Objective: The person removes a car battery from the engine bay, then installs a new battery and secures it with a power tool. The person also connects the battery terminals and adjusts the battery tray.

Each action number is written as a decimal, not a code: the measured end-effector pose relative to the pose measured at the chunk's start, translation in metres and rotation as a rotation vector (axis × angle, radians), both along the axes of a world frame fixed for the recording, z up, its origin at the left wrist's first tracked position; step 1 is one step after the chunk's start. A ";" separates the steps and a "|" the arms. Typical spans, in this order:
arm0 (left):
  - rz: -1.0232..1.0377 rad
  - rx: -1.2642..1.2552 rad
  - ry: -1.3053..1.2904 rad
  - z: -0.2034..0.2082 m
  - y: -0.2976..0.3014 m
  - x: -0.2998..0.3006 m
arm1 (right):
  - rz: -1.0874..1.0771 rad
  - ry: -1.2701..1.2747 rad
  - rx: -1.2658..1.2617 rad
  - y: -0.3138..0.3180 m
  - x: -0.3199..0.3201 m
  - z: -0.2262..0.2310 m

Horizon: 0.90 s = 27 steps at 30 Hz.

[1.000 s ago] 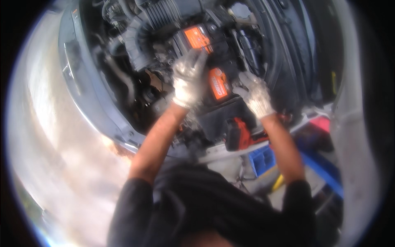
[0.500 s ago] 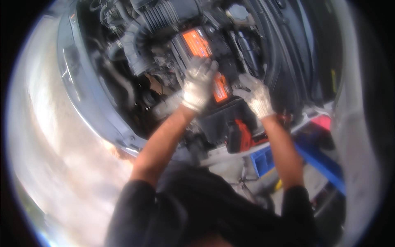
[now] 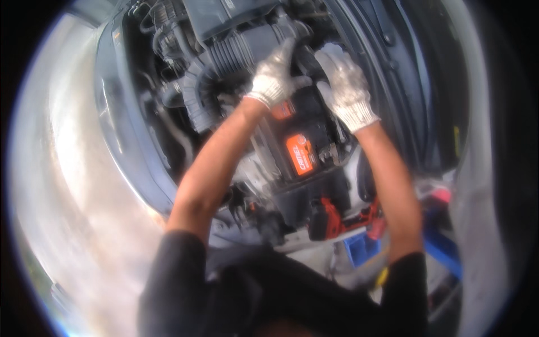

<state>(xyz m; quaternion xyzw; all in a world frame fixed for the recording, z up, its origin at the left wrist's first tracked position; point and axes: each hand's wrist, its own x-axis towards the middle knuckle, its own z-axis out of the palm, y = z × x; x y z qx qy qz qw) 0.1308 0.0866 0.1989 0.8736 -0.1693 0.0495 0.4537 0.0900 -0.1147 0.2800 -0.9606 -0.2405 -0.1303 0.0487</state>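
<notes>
A black car battery (image 3: 320, 137) with orange labels sits in the engine bay. Both hands wear white knit gloves. My left hand (image 3: 275, 78) is over its far end, partly covering one label; the fingers point away and the thumb sticks out to the right. Across from it, my right hand (image 3: 345, 84) lies along the battery's far right side, fingers stretched out and thumb apart. Both look open, and I see nothing held in either. Whether the fingertips touch the battery or the parts behind it, I cannot tell.
A ribbed black air hose (image 3: 230, 56) curves left of the hands, below a dark engine cover (image 3: 230, 17). On the near edge lies a red and black cordless power tool (image 3: 334, 219). Farther down are blue pieces (image 3: 362, 247). The grey fender or front panel (image 3: 120, 135) bounds the left.
Both hands have moved farther away along the battery, uncovering its near label and a terminal. My view has shifted too, so the battery and the power tool appear lower.
</notes>
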 end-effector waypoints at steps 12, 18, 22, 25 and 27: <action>-0.061 0.088 0.125 0.006 0.001 0.007 | 0.148 0.198 -0.205 -0.041 0.082 0.001; -0.001 -0.151 0.222 0.015 0.005 0.000 | 0.171 0.307 -0.153 -0.045 0.104 -0.012; 0.031 -0.147 0.192 0.014 0.004 0.002 | 0.146 0.326 -0.157 -0.036 0.100 -0.011; 0.038 -0.144 0.202 0.011 0.000 0.002 | 0.163 0.304 -0.192 -0.035 0.096 -0.001; 0.060 -0.124 0.196 0.010 0.000 0.000 | 0.146 0.410 -0.215 -0.032 0.096 0.005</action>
